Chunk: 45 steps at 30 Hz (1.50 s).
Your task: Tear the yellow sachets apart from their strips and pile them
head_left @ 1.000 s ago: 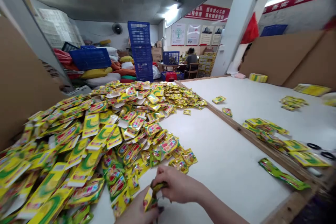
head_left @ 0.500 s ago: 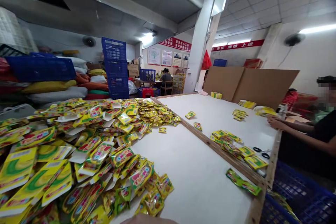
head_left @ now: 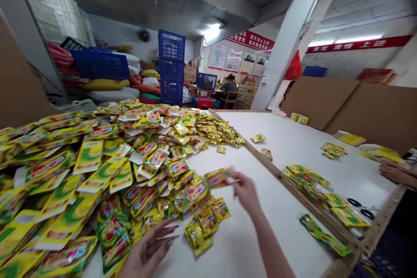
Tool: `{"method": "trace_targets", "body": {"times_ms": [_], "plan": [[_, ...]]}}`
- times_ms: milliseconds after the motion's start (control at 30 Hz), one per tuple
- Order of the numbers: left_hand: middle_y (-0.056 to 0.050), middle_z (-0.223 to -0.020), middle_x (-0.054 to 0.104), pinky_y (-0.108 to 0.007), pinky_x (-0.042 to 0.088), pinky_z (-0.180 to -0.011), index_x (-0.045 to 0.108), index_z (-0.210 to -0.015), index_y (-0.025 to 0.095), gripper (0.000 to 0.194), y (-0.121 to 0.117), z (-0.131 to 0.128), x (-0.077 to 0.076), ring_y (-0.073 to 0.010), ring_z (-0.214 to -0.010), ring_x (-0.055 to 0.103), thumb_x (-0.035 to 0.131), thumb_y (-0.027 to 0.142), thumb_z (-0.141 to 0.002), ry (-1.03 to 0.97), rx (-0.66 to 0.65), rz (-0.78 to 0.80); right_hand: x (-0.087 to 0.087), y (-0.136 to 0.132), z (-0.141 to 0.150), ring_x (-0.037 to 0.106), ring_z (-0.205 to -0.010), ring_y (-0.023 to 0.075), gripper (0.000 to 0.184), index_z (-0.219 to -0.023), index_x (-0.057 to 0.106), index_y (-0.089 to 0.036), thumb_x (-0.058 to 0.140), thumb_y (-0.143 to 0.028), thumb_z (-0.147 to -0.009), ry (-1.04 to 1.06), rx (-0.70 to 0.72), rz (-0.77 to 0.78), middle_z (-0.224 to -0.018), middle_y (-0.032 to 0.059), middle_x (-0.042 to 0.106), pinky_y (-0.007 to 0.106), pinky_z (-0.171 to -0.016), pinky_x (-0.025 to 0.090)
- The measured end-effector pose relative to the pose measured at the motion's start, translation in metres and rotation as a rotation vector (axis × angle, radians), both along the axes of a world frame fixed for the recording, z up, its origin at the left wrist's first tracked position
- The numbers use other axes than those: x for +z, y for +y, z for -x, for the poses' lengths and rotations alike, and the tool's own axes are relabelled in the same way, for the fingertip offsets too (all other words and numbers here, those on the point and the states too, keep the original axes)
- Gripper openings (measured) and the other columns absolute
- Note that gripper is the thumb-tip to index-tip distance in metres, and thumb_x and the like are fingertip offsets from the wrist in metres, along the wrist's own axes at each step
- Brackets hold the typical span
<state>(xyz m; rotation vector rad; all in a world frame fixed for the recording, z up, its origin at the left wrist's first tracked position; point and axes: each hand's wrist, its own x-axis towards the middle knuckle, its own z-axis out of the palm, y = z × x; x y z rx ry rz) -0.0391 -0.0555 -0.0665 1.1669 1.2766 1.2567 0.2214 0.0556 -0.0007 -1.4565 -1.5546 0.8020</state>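
My right hand (head_left: 246, 191) pinches one end of a small yellow candy box (head_left: 216, 178), blurred by motion, above the right edge of the heap. Low in the head view, my left hand (head_left: 148, 249) has its fingers apart and holds nothing. Several small yellow sachets (head_left: 203, 228) lie between the two hands on the white table (head_left: 241, 243). Green packets (head_left: 114, 239) rest just left of my left hand. A big heap of yellow-and-green printed boxes (head_left: 87, 156), some with white flaps open, covers the table's left side.
A wooden strip (head_left: 270, 167) divides the tabletop. Beyond it are stacked yellow packs (head_left: 309, 178), black-handled scissors (head_left: 361, 208) and another person's hands (head_left: 395, 171). A long green packet (head_left: 324, 234) lies near the strip. Blue crates (head_left: 171, 67) stand behind the heap.
Both hands were together on a small box; now they are apart, the right one holding a box farther forward. The view swung right and came back. More sachets lie in front of me.
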Motion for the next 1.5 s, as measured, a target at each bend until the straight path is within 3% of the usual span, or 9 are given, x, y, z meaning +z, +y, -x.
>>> {"method": "trace_targets", "body": {"times_ms": [100, 167, 367, 467, 667, 800, 1100, 1400, 1500], "plan": [[-0.008, -0.1, 0.065, -0.042, 0.046, -0.084, 0.062, -0.095, 0.026, 0.032, 0.005, 0.026, 0.01, -0.0285, -0.097, 0.058, 0.054, 0.048, -0.074, 0.449, 0.031, -0.077, 0.01, 0.015, -0.042, 0.056, -0.071, 0.0209, 0.041, -0.114, 0.049, -0.01, 0.029, -0.023, -0.081, -0.105, -0.264, -0.145, -0.1, 0.0178, 0.056, 0.032, -0.055, 0.043], [-0.008, -0.1, 0.064, -0.043, 0.044, -0.085, 0.062, -0.091, 0.025, 0.025, 0.009, 0.038, 0.014, -0.0283, -0.098, 0.055, 0.048, 0.041, -0.077, 0.744, 0.081, -0.171, 0.004, 0.014, -0.03, 0.053, -0.093, 0.026, 0.042, -0.118, 0.047, -0.011, 0.035, -0.02, -0.079, -0.163, -0.3, -0.219, -0.113, 0.0199, 0.051, 0.037, -0.071, 0.044], [-0.012, -0.11, 0.061, -0.045, 0.038, -0.089, 0.053, -0.114, 0.016, 0.038, 0.022, 0.038, 0.009, -0.0293, -0.106, 0.05, 0.038, 0.034, -0.085, 1.222, 0.191, -0.128, -0.038, -0.014, 0.103, 0.022, -0.13, 0.0286, 0.052, -0.119, 0.05, -0.019, 0.053, -0.012, -0.068, -0.579, 0.353, -0.383, -0.131, 0.0105, 0.044, 0.049, -0.105, 0.017], [-0.014, -0.116, 0.057, -0.045, 0.035, -0.09, 0.048, -0.121, 0.014, 0.044, 0.028, 0.029, 0.006, -0.0317, -0.109, 0.046, 0.046, 0.032, -0.081, 1.314, 0.196, -0.052, -0.049, -0.025, 0.126, 0.012, -0.133, 0.0282, 0.049, -0.111, 0.054, -0.017, 0.05, -0.004, -0.064, -0.604, 0.472, -0.35, -0.136, 0.0105, 0.038, 0.051, -0.106, 0.009], [-0.011, -0.103, 0.059, -0.04, 0.039, -0.084, 0.057, -0.096, 0.017, 0.03, 0.024, 0.029, 0.01, -0.0291, -0.099, 0.051, 0.052, 0.037, -0.073, 0.986, 0.188, 0.024, -0.046, -0.024, 0.101, 0.053, -0.088, 0.0229, 0.016, -0.072, 0.054, -0.02, 0.051, -0.006, -0.064, 0.016, 0.351, -0.116, -0.082, 0.0041, 0.061, 0.039, -0.082, 0.039], [-0.006, -0.086, 0.068, -0.034, 0.045, -0.074, 0.05, -0.107, 0.019, 0.034, 0.021, 0.024, 0.015, -0.0227, -0.083, 0.061, 0.042, 0.039, -0.082, 0.535, 0.134, -0.001, -0.045, -0.027, 0.106, 0.045, -0.048, 0.0118, 0.014, -0.066, 0.043, -0.02, 0.055, -0.024, -0.072, 0.223, 0.324, -0.023, -0.053, -0.0047, 0.046, 0.023, -0.047, 0.038], [-0.006, -0.095, 0.068, -0.032, 0.052, -0.071, 0.057, -0.098, 0.018, 0.041, 0.006, -0.021, 0.028, -0.0214, -0.084, 0.064, 0.06, 0.049, -0.071, -0.359, 0.118, 0.016, -0.054, -0.055, 0.133, 0.045, -0.053, 0.0104, 0.012, -0.081, 0.04, -0.021, 0.049, -0.03, -0.08, 0.484, 0.109, -0.114, -0.067, -0.003, 0.047, 0.022, -0.05, 0.04], [-0.005, -0.082, 0.069, -0.03, 0.053, -0.065, 0.059, -0.085, 0.016, 0.035, 0.011, -0.025, 0.015, -0.0214, -0.078, 0.064, 0.068, 0.042, -0.065, -0.439, 0.154, 0.019, -0.055, -0.061, 0.132, 0.053, -0.076, 0.019, 0.012, -0.086, 0.047, -0.02, 0.042, -0.014, -0.077, 0.048, 0.153, -0.422, -0.084, 0.0052, 0.053, 0.032, -0.067, 0.044], [-0.004, -0.079, 0.068, -0.028, 0.051, -0.06, 0.056, -0.085, 0.017, 0.034, 0.011, -0.023, 0.016, -0.0196, -0.073, 0.063, 0.067, 0.044, -0.066, -0.405, 0.201, -0.014, -0.048, -0.059, 0.128, 0.053, -0.09, 0.0217, 0.025, -0.101, 0.048, -0.019, 0.052, -0.024, -0.077, 0.174, 0.185, -0.281, -0.103, 0.0103, 0.053, 0.032, -0.068, 0.046]]}}
